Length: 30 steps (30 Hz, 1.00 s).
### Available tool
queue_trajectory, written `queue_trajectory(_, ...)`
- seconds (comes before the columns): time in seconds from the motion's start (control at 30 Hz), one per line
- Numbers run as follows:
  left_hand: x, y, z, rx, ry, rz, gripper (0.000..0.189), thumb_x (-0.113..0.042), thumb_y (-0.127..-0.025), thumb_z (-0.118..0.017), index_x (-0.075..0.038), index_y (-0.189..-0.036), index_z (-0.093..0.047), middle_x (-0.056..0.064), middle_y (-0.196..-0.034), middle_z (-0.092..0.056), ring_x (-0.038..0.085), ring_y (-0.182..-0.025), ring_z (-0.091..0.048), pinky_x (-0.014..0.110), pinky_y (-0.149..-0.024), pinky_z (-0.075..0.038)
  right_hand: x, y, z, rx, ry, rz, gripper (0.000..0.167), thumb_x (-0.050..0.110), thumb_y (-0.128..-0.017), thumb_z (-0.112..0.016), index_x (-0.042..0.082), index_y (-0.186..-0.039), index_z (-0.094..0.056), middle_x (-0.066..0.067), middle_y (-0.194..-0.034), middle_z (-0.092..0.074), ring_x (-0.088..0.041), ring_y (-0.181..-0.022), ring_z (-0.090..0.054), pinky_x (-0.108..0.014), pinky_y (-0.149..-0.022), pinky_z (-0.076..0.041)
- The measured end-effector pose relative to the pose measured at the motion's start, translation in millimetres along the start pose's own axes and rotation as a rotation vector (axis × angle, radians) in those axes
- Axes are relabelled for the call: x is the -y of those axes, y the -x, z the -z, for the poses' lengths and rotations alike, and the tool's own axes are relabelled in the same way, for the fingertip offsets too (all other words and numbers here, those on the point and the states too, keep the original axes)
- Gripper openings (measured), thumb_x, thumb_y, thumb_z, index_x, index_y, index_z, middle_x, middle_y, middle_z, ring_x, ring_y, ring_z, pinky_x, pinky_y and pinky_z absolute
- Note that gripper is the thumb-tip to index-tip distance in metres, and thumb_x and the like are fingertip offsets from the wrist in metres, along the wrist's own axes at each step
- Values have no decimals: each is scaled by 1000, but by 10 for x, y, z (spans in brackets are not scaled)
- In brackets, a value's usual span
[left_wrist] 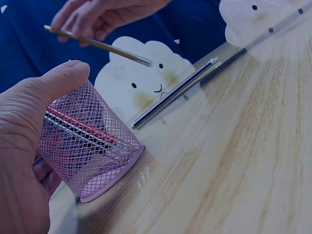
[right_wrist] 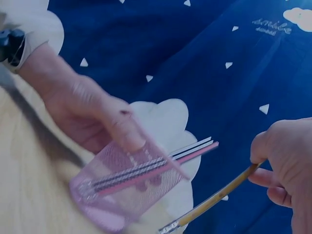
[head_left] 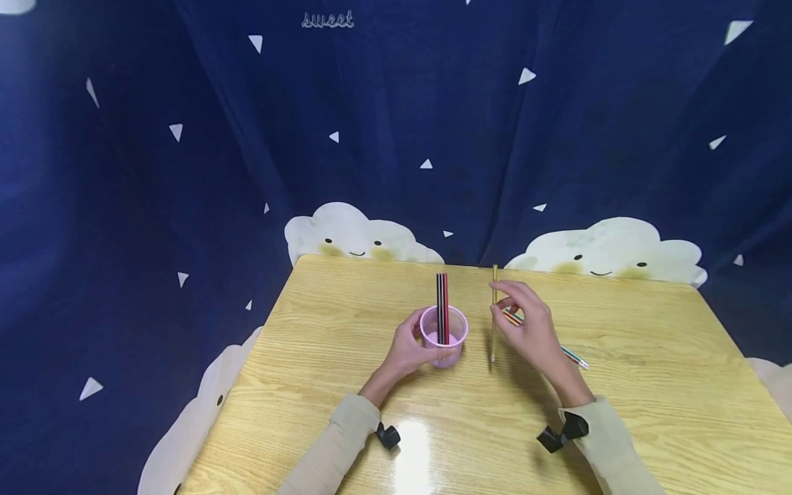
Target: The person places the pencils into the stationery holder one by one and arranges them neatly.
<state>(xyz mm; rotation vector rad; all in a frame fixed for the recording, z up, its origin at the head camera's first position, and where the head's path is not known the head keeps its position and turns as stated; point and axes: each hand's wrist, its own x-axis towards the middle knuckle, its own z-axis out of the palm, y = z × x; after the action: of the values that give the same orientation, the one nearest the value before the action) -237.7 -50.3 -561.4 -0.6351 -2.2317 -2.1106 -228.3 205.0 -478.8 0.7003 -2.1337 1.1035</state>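
Observation:
My left hand [head_left: 411, 347] grips a pink mesh pencil cup [left_wrist: 92, 146] around its side, thumb near the rim. Black pencils [head_left: 440, 309] and a red pencil [head_left: 446, 309] stand in the cup and stick out above the rim. To the right of the cup, my right hand [head_left: 529, 326] pinches a gold-yellow pencil [head_left: 494, 330] between thumb and fingers. It is held nearly upright, its silvery end pointing down. Under and behind the right hand, striped pencils [head_left: 575, 357] lie on the table, partly hidden by the hand and wrist.
A wood-grain table [head_left: 650, 385] spreads under both hands. A dark blue curtain [head_left: 383, 103] with white clouds and triangles hangs along its back and left edges. Black wrist cameras [head_left: 563, 432] sit on both beige sleeves.

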Motion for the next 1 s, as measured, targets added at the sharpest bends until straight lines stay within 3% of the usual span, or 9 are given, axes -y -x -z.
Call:
queue_trajectory(0.27, 37, -2, 23, 1, -28, 14, 88, -8, -67, -98, -8, -145, -57, 12, -133, -68, 32, -118, -65, 49, -106, -53, 158, -222, -79, -124, -54, 28, 47, -19, -78, -77, -4, -123, -72, -16, -117, -71, -20, -76, -71, -21, -68, -51)
queue_trajectory(0.5, 32, 15, 21, 10, -26, 16, 87, -10, -68, -97, -9, -145, -57, 9, -133, -68, 31, -120, -64, 51, -108, -52, 443, -385, -175, -206, -115, 64, 46, -26, -74, -75, -11, -117, -71, -27, -109, -69, -26, -73, -69, -19, -69, -50)
queue_trajectory(0.67, 34, 10, 19, 12, -28, 8, 87, -9, -68, -97, -9, -145, -57, 8, -132, -68, 29, -119, -65, 45, -105, -54, 498, -422, -258, -193, -119, 55, 44, -25, -75, -76, -9, -116, -71, -26, -108, -69, -26, -74, -70, -25, -69, -52)
queue_trajectory(1.0, 28, 16, 19, 11, -35, -5, 87, -10, -69, -96, -7, -146, -56, 15, -132, -67, 33, -118, -65, 49, -104, -54, 502, -360, -384, -88, -121, 21, 39, -25, -78, -73, -11, -114, -70, -26, -110, -69, -37, -74, -71, -28, -70, -56)
